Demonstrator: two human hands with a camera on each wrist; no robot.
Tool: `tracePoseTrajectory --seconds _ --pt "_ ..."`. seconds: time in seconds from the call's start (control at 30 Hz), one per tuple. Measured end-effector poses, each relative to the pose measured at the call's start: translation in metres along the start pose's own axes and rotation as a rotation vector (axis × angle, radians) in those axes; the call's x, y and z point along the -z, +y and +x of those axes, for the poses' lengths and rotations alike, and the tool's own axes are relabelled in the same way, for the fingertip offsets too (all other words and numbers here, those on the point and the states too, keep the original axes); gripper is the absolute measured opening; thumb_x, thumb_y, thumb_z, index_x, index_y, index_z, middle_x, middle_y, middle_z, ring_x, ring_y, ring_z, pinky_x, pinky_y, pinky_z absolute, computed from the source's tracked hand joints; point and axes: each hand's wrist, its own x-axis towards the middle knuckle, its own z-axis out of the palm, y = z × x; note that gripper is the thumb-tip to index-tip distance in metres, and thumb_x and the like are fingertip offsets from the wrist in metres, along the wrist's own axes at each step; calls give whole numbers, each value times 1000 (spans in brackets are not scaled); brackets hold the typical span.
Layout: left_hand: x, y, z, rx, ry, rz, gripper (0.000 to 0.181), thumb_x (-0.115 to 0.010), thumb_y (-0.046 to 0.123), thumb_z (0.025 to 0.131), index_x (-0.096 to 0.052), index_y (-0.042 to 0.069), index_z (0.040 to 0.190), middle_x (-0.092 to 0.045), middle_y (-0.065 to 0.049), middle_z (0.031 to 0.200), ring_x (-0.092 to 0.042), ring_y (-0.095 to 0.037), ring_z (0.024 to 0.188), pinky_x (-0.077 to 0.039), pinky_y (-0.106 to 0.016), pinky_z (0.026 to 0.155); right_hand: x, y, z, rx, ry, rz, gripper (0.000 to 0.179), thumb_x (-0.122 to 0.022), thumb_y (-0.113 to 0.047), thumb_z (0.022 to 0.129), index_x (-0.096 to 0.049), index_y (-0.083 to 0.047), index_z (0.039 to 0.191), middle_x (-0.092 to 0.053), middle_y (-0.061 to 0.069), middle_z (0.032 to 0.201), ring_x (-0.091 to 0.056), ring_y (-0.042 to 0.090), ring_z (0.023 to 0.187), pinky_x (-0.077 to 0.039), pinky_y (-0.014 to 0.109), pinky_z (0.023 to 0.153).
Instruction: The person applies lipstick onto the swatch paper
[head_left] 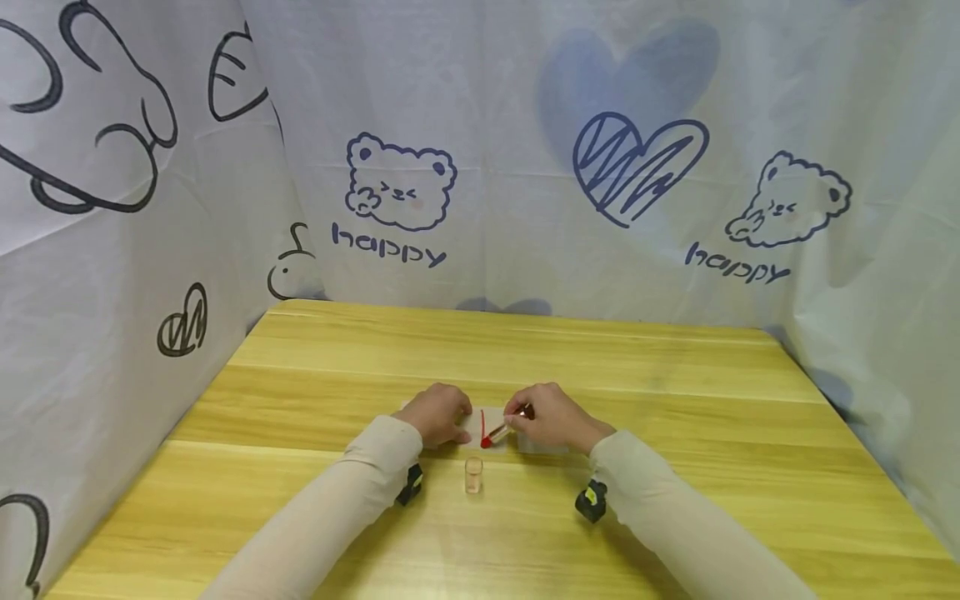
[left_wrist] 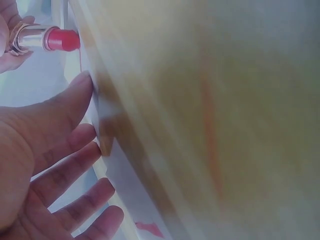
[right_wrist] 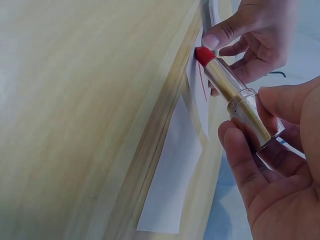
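Observation:
Near the middle of the table, a white paper (head_left: 492,417) bears a red stroke running toward me. My right hand (head_left: 552,418) pinches a gold-coloured lipstick (right_wrist: 235,97) by its base, thumb on one side and fingers on the other. The red tip (left_wrist: 65,39) is turned out of the tube and meets the paper at the near end of the stroke. My left hand (head_left: 439,415) rests on the left part of the paper, its fingers loosely extended with the tips on the sheet. A small see-through lipstick cap (head_left: 474,476) stands upright just in front of the paper.
Another white paper piece (right_wrist: 170,172) lies under the right hand's side. A red mark (left_wrist: 149,229) shows on paper beyond the left fingertips. The wood-grain table (head_left: 525,350) is bounded by white curtains (head_left: 510,233) with drawings. Dark devices (head_left: 592,501) sit at both wrists.

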Motion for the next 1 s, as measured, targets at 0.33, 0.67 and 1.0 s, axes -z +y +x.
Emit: tracePoseTrajectory --seconds 0.33,0.67,1.0 --pt "1 1 1 -15 9 16 38 -79 24 83 -69 3 113 -65 -11 117 -58 -29 113 -46 -42 97 1 2 -1 16 -7 32 9 -64 -12 95 -72 -8 93 -65 -8 80 -55 5 64 -48 24 58" --pt "0 1 2 -9 23 20 37 -81 25 81 -70 5 111 -66 -9 114 -59 -28 109 -48 -42 94 8 1 -2 -3 20 57 11 -63 -12 95 -71 -5 99 -67 -5 85 -59 7 70 -51 25 63" --pt "1 0 0 39 8 16 38 -80 26 82 -70 7 113 -65 -8 118 -58 -29 113 -47 -42 96 15 5 -5 4 45 53 13 -64 -13 95 -71 -4 101 -68 -3 87 -61 7 77 -52 26 69"
